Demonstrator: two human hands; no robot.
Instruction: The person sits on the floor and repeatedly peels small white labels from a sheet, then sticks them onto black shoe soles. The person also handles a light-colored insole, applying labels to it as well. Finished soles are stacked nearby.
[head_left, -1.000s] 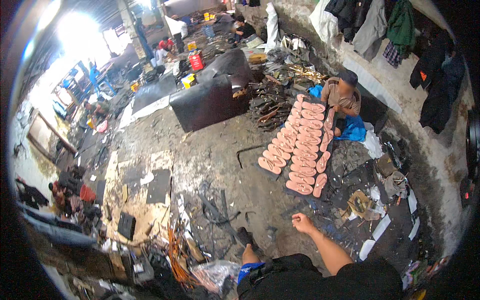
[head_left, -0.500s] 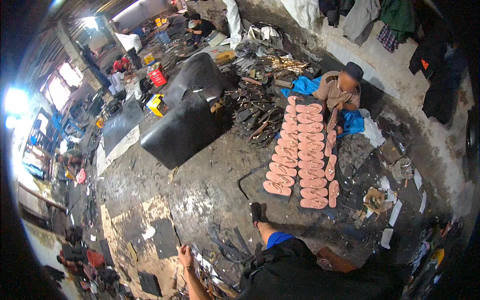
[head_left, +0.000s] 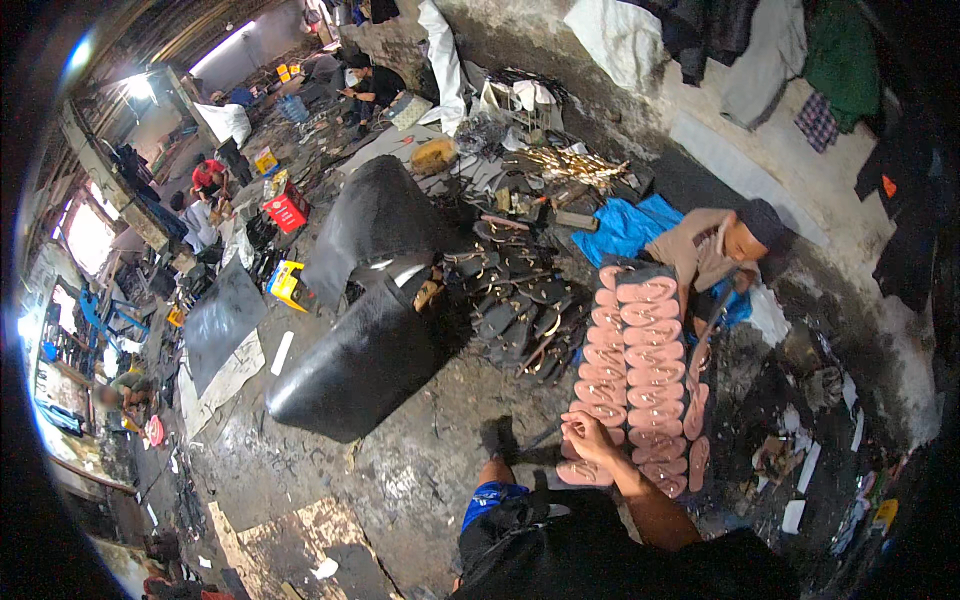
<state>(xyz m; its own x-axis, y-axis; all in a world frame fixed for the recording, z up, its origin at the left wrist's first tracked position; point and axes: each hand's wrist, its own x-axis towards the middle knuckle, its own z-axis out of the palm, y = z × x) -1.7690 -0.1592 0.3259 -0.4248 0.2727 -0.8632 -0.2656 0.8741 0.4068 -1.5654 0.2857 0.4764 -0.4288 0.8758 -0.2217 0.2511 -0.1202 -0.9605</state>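
Note:
My right hand (head_left: 588, 436) reaches out from the lower edge to the near end of two long rows of pink sandal soles (head_left: 640, 360) laid on the dark floor. Its fingers are curled over the nearest soles; I cannot tell whether it grips one. My left hand is out of view. My dark-shod foot (head_left: 497, 437) stands just left of the hand. At the far end of the rows sits a person in a dark cap and tan shirt (head_left: 700, 255), bent over the soles.
A large black rolled sheet (head_left: 365, 355) lies to the left, beside a heap of dark sandal straps (head_left: 520, 310). A blue tarp (head_left: 625, 225), a red crate (head_left: 290, 210), a yellow box (head_left: 288, 283) and scrap lie around. Other people sit at the back left (head_left: 208, 177).
The view has swung right and closer to the pink soles. My left hand, low on the left before, has left the view. My right hand now rests at the near soles.

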